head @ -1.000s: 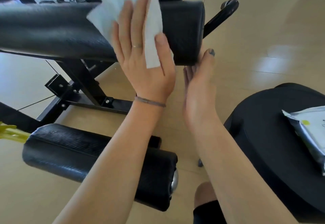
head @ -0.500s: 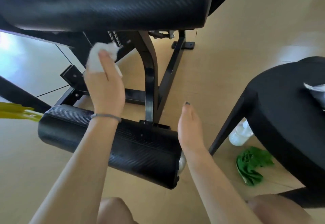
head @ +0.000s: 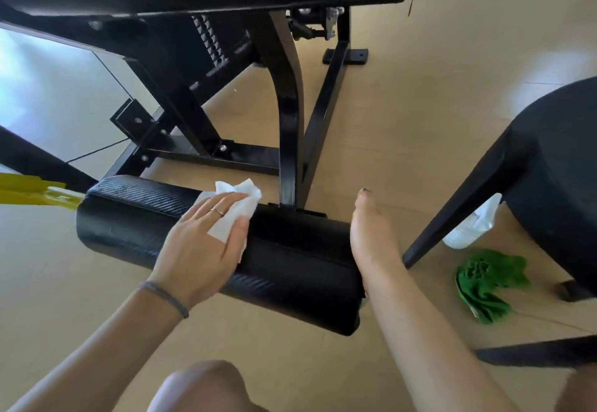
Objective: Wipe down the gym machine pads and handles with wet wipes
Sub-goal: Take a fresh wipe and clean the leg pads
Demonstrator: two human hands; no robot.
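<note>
Head view: tan floor (head: 403,114) under lower roller pad (head: 135,217).

We see a tan wood-look floor (head: 403,114) carrying the black steel machine frame (head: 287,140). Right of that frame stands a black round stool (head: 549,166), with a clear plastic bottle (head: 471,227) and a crumpled green cloth (head: 487,285) beneath it.

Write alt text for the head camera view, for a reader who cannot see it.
A person's left hand presses a white wet wipe flat onto the lower black roller pad of a gym machine, while the right hand rests open at the pad's right end. A black stool, a green cloth and a plastic bottle are to the right.
</note>
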